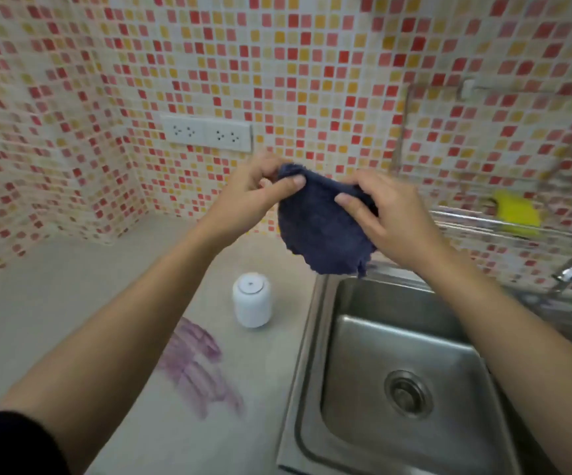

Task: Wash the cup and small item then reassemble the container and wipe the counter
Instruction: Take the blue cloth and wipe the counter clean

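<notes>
counter (54,303): open left | obstacles: white container (252,299), purple gloves (195,365)

Site was a small home kitchen. Walls behind and to the left were clad in mosaic tile (312,63) in red, orange, yellow and cream. A pale counter (72,303) ran into the corner, with a stainless steel sink (397,341) set into it, drain (403,394) at the basin floor. A chrome tap (567,273) stood at the sink's right edge. A yellow sponge (514,212) sat on a metal rack (476,221) against the wall. A double wall socket (206,133) was mounted above the counter. The picture was blurred in places.
</notes>
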Tool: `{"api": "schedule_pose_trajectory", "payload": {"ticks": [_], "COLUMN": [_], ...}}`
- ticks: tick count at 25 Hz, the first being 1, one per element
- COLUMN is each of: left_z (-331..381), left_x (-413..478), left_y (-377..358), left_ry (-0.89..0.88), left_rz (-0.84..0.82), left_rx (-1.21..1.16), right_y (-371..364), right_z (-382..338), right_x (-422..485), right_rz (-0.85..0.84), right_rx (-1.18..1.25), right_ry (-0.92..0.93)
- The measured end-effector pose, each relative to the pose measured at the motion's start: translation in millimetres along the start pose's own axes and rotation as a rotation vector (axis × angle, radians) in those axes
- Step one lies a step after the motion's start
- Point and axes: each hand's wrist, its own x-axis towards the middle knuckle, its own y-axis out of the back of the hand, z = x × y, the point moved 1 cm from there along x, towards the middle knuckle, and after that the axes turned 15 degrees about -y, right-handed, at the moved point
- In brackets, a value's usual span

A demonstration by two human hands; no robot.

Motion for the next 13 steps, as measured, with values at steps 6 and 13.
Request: {"api": "schedule_pose_trajectory", "payload": {"ticks": [6,13], "left_z": [-51.2,-139.0], "left_x": [-173.1,-275.3], "left_y": [96.4,88.0], "left_ry": [0.287,0.457], "left_rz": [-0.081,-0.291], "left_rx": [0.082,0.399], "right_y": [-169.7,-287.5], "right_z": [-85.5,-92.9], "right_x": [-73.6,-139.1], "right_rz": [-0.323,-0.691], "right_rx": [0.193,-0.010], "right_ry": [-0.093,-0.477]}}
